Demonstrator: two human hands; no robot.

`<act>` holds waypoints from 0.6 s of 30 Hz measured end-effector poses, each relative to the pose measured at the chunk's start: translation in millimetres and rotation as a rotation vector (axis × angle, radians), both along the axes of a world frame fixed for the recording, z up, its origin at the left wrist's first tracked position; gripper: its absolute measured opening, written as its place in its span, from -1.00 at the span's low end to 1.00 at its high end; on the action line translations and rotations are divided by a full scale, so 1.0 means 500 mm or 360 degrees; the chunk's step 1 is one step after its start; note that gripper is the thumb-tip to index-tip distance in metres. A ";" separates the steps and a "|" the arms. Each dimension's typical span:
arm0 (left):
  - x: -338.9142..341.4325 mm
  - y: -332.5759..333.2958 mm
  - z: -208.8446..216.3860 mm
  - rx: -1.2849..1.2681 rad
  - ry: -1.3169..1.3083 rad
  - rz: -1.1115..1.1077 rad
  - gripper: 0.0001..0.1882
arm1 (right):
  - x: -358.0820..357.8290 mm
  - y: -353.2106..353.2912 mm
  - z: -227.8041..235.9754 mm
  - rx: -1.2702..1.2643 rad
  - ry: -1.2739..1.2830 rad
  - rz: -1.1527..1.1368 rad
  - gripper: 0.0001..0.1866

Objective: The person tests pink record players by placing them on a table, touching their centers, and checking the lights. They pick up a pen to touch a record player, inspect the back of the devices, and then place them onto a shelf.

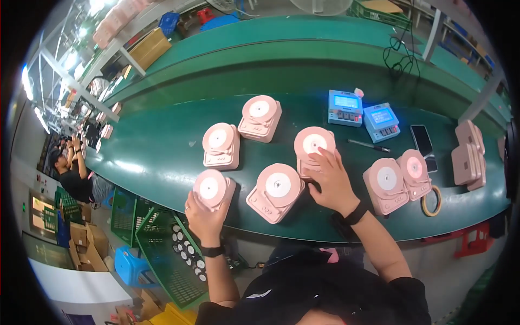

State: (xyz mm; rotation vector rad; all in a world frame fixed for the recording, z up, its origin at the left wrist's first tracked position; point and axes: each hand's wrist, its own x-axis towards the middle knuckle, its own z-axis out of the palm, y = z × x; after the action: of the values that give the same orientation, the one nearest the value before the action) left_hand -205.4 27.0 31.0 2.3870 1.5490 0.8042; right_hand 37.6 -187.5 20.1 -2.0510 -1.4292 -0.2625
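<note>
Several small pink devices shaped like record players, each with a round white-centred disc on top, stand on the green workbench [157, 157]. My left hand [204, 221] is closed about the near end of one pink mini record player [210, 184] at the front left. Farther right, my right hand [333, 187] grips another pink mini record player [313, 140], its fingers over the disc and the thumb at the near side. Between my hands sits a third mini record player [276, 189], touched by neither. Parts of both held ones are hidden under my fingers.
Two more players [221, 145] [260, 116] stand behind. To the right are a pair of players [387, 181], blue-screened boxes [345, 107], a pen [368, 145], a phone [421, 140], a tape roll [431, 201] and pink cases [468, 157]. Green crates [173, 265] stand lower left; a person [76, 179] works far left.
</note>
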 end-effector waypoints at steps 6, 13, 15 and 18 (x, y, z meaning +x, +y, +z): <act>0.014 -0.036 -0.073 0.0097 -0.0285 -0.0231 0.09 | 0.003 -0.038 0.019 -0.0059 -0.0006 0.0012 -0.70; 0.050 -0.107 -0.016 -0.0277 -0.0149 -0.0152 0.21 | -0.013 -0.099 0.016 0.0040 0.0086 0.0001 -0.73; 0.054 -0.102 -0.012 -0.0235 0.0009 -0.0119 0.22 | -0.020 -0.107 0.016 0.0087 0.0110 0.0007 -0.74; 0.054 -0.092 -0.029 -0.0114 0.0123 -0.0086 0.23 | -0.024 -0.110 0.013 0.0137 0.0149 0.0003 -0.74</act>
State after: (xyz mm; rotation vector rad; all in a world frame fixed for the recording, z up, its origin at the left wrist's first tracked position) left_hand -178.1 -18.9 16.5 2.4237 1.5074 0.6419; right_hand 25.5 -242.6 26.3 -1.9664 -1.3407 -0.2200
